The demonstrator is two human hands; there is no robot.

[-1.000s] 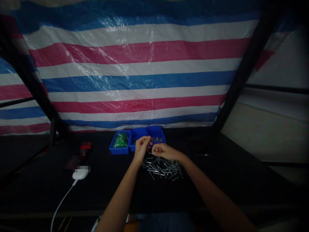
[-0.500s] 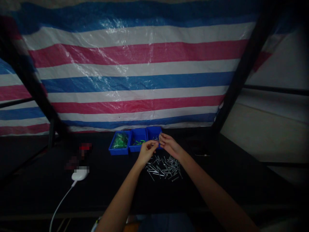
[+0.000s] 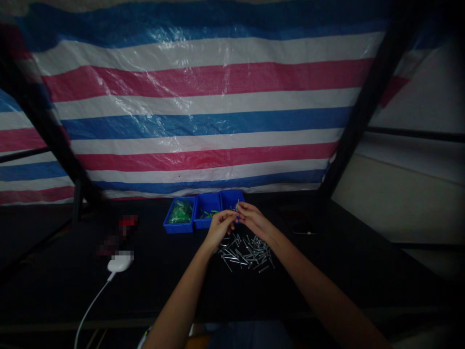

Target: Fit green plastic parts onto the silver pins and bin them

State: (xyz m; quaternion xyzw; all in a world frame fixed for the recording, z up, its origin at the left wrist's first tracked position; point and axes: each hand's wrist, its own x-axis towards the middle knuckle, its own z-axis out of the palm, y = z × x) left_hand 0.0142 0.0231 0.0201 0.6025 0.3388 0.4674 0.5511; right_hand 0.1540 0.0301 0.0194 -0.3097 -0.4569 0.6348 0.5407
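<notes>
My left hand (image 3: 219, 230) and my right hand (image 3: 255, 221) meet fingertip to fingertip in front of the blue bins. A small, shiny metal screw (image 3: 237, 204) pokes up from the pinched fingers of my right hand. My left thumb and fingers are pinched as well, right beside it; what they hold is too small and hidden to name. Just below the hands, a loose pile of long silver screws (image 3: 250, 253) is spread over the black table (image 3: 240, 295).
Three blue bins stand in a row: the left bin (image 3: 178, 228) holds a bag of green pieces (image 3: 180, 212), the middle one green plugs, the right one small metal pieces. A white corded device (image 3: 119, 262) lies left, a dark flat object (image 3: 300, 224) right. Striped sheeting (image 3: 207, 160) hangs behind.
My right hand has shifted slightly left and its fingers have closed in toward my left fingertips. The metal piece at its fingertips has moved left too. The screw pile looks unchanged.
</notes>
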